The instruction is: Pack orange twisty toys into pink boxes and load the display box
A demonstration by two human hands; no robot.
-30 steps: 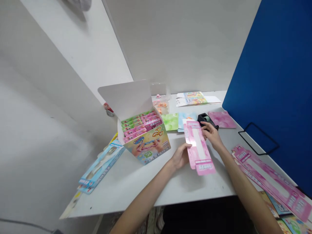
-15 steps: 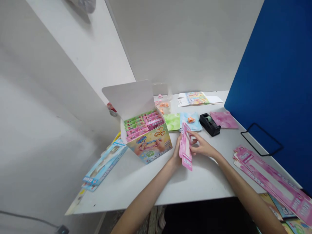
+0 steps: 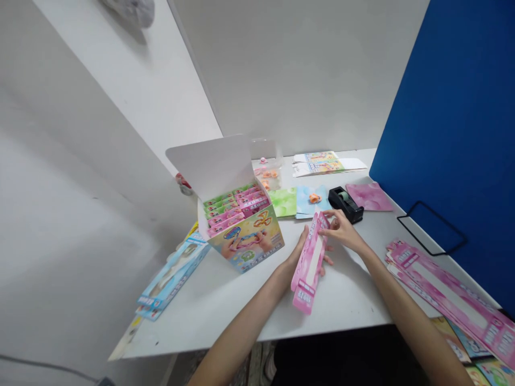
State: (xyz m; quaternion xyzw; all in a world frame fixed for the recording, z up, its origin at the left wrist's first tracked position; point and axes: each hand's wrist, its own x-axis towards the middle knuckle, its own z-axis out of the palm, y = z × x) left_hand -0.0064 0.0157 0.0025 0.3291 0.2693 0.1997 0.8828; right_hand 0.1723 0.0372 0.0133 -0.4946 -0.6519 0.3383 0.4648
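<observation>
The left hand (image 3: 295,254) is closed around the lower side of a flattened-looking, partly folded pink printed carton (image 3: 309,265), thumb along its near edge and fingertips (image 3: 328,260) showing past its far side. The right hand (image 3: 341,229) is narrowly curled, its fingers (image 3: 326,215) pinching the carton's upper end. Held between them just above the white tabletop (image 3: 241,305), the carton slants across the space in front of both wrists, its printed end flap pointing toward the person. To the left stands an open display box (image 3: 245,241) with a raised white lid (image 3: 211,163), packed with rows of pink and green packets (image 3: 235,206). Beyond the hands lie a green card (image 3: 282,202), a pale blue card (image 3: 309,202) with a small orange piece (image 3: 315,198) on it, a black tape dispenser (image 3: 345,205) and a pink marbled card (image 3: 368,196). A stack of long pink carton blanks (image 3: 446,295) lies at the right edge, near a blue panel (image 3: 442,134), and blue boxes (image 3: 173,276) lie at the left.
</observation>
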